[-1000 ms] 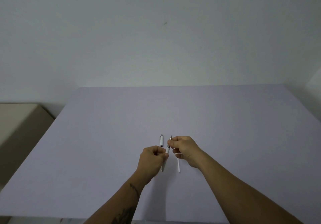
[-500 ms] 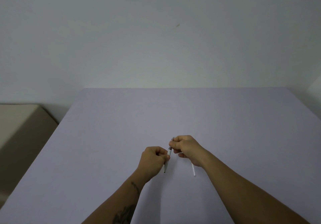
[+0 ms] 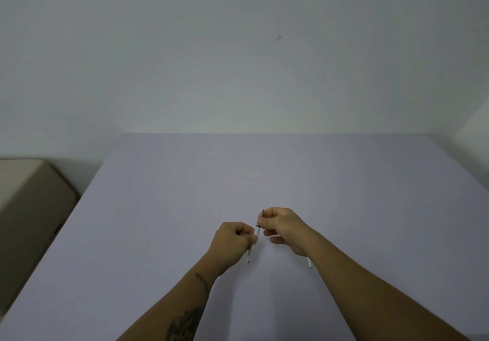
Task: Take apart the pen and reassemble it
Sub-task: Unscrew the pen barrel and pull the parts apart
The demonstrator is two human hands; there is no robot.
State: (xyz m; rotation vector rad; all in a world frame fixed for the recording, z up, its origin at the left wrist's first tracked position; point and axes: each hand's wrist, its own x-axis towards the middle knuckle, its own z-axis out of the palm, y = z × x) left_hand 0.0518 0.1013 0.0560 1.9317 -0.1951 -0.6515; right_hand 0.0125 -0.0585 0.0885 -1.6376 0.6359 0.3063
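Gripping the white pen barrel (image 3: 257, 232) in a closed fist, the left hand (image 3: 232, 242) holds it tilted above the lilac table (image 3: 185, 195), its lower end poking out below the fist. The right hand (image 3: 284, 228) pinches the barrel's upper, darker metal end between thumb and forefinger, the other fingers loosely curled. A thin white rod (image 3: 309, 262), likely the refill, sticks out from under the right wrist; whether it lies on the table or is tucked in that hand cannot be told.
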